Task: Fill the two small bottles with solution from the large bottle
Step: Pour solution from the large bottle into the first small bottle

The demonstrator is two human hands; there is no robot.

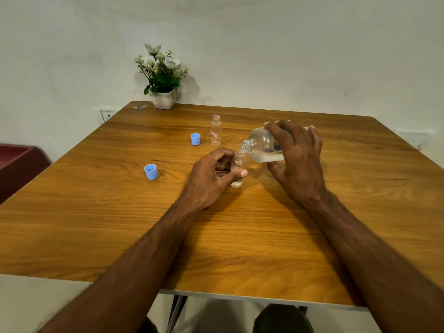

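My right hand (298, 159) grips the large clear bottle (263, 146), tipped on its side with its open mouth touching the neck of a small clear bottle (237, 169). That small bottle stands upright on the wooden table (120, 212), pinched between the thumb and fingers of my left hand (211, 179), with a little clear liquid at its bottom. A second small bottle (215, 130), uncapped and bearing a small label, stands upright farther back, untouched.
Two blue caps lie loose on the table: one (195, 139) beside the far small bottle, another (151, 171) to the left of my left hand. A white pot of flowers (163, 97) stands at the back edge by the wall.
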